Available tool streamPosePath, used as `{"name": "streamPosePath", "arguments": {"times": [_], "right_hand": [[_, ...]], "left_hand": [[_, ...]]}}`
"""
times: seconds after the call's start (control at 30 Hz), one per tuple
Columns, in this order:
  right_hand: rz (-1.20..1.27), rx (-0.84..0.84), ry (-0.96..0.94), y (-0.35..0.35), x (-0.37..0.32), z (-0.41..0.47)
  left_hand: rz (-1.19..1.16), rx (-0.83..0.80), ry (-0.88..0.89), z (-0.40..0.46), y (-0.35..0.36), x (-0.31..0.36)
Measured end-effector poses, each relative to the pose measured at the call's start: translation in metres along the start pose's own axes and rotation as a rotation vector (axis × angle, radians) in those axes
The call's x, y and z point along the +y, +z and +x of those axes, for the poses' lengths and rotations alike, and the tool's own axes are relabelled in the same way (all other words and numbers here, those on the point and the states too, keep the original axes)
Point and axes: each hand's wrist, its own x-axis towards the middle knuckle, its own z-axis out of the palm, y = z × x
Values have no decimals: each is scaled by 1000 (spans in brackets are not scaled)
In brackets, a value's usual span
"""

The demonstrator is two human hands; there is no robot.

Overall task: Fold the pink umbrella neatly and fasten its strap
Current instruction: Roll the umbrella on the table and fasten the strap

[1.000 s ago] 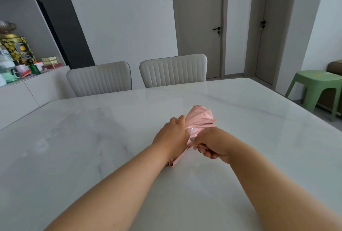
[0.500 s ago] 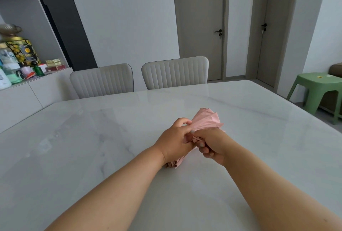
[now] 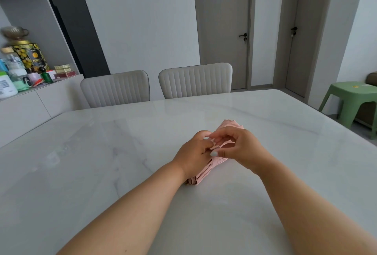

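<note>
Umbrella (image 3: 206, 170), rolled, strap unfastened.
Left hand (image 3: 193, 155) grips the roll; right hand (image 3: 238, 148) pinches fabric. Slack grip risks pleats unrolling.

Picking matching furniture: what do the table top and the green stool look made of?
Table top: glossy white stone with faint grey veins, likely marble or a sintered look-alike. Green stool: matte moulded plastic, judging by its one-piece rounded legs.

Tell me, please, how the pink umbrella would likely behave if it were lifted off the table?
The pink umbrella looks light and fairly stiff along its pleated bundle. Its far end fans out loosely, so the fabric would probably flop open unless the left hand grips it.
</note>
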Motion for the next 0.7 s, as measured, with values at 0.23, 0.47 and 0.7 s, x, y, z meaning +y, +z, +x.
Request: {"name": "streamPosePath", "arguments": {"times": [0.23, 0.47, 0.7], "right_hand": [[-325, 94, -253, 5, 7, 4], [-408, 132, -238, 3, 13, 7], [-611, 97, -205, 22, 12, 8]], "left_hand": [[-6, -19, -12, -2, -2, 4], [-40, 49, -46, -3, -4, 9], [-87, 21, -102, -6, -2, 10]]}}
